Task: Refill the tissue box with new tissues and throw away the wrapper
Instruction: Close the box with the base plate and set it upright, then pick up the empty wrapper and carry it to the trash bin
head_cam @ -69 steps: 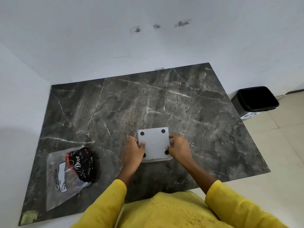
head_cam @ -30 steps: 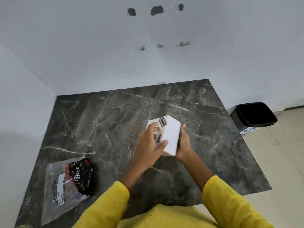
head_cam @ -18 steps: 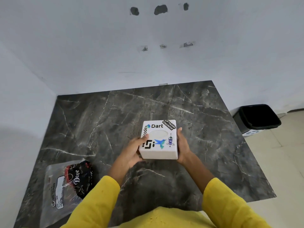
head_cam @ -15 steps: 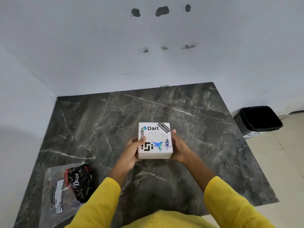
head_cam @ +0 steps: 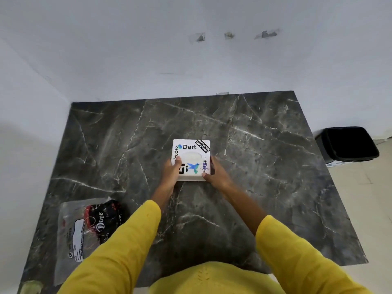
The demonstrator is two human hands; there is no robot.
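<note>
A white square tissue box (head_cam: 192, 153) with stickers sits top side up in the middle of the dark marble table (head_cam: 265, 166). White tissue shows in its oval slot. My left hand (head_cam: 172, 172) grips the box's near-left side, thumb on the top. My right hand (head_cam: 216, 174) holds the near-right corner. A clear plastic wrapper (head_cam: 84, 228) with black and red print lies flat at the table's near-left.
A black open waste bin (head_cam: 347, 145) stands on the floor right of the table. White walls close the table's far and left sides. A greenish scrap (head_cam: 30, 287) lies at the near-left corner.
The box was bottom up on the table; both hands lifted it, turned it over and lowered it top side up to the table's middle. The wrapper has not moved.
</note>
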